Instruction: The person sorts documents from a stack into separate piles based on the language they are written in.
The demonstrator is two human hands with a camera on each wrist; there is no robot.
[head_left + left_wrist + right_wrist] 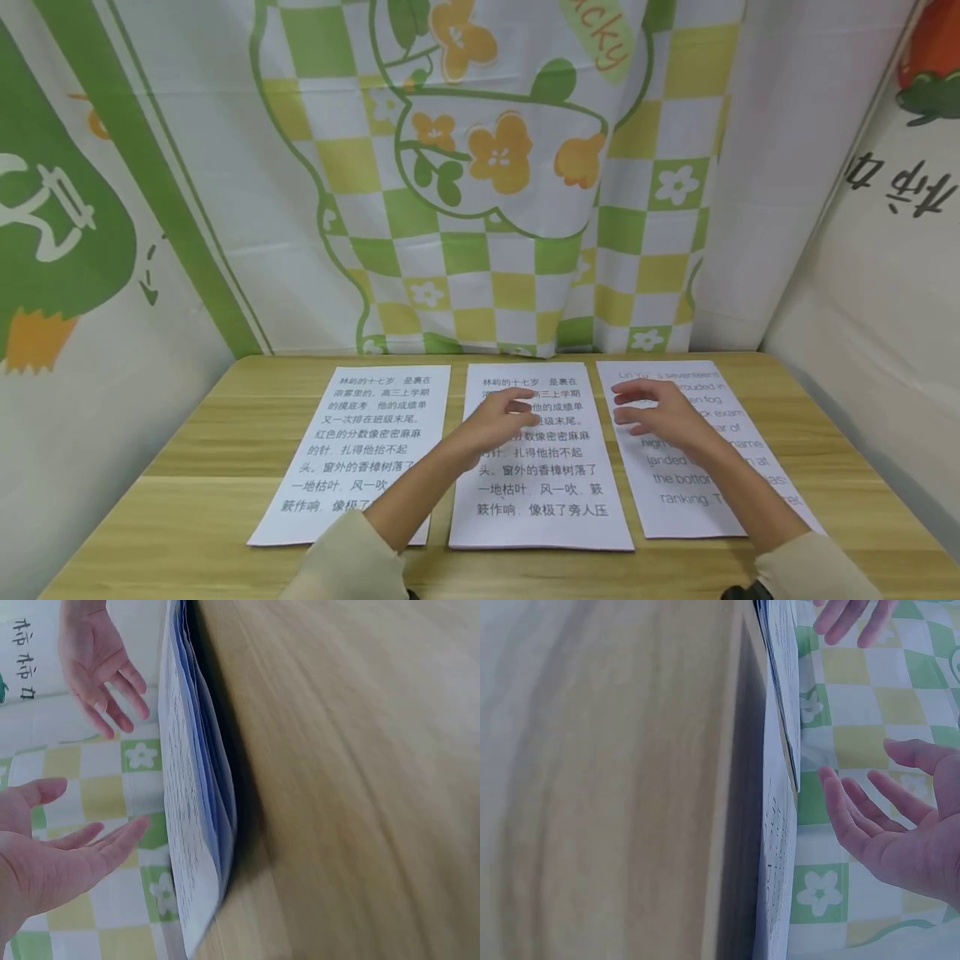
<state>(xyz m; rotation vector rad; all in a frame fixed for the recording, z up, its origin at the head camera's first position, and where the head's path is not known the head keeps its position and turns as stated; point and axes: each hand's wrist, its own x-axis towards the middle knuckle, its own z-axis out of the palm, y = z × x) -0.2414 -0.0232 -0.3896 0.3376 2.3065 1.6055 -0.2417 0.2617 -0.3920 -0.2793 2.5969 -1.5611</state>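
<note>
My left hand [495, 423] hovers over the middle stack of printed sheets [540, 508], its fingers loosely bent and nothing between them. Above the inner edge of the right-hand printed sheets [675, 512] is my right hand [660, 412], also holding nothing. The palms face each other across a gap. From the left wrist view, the left hand [67, 862] stands off the stack [196, 787], whose several layers show at the edge. In the right wrist view, the right hand [907, 817] has its fingers spread and slightly bent, apart from the paper [776, 847].
Another set of sheets with Chinese text [360, 442] lies on the left of the wooden table [172, 492]. The right-hand sheets carry English text. A checkered, flowered curtain [480, 275] hangs behind the table's far edge, with pale printed cloth walls [862, 275] at both sides.
</note>
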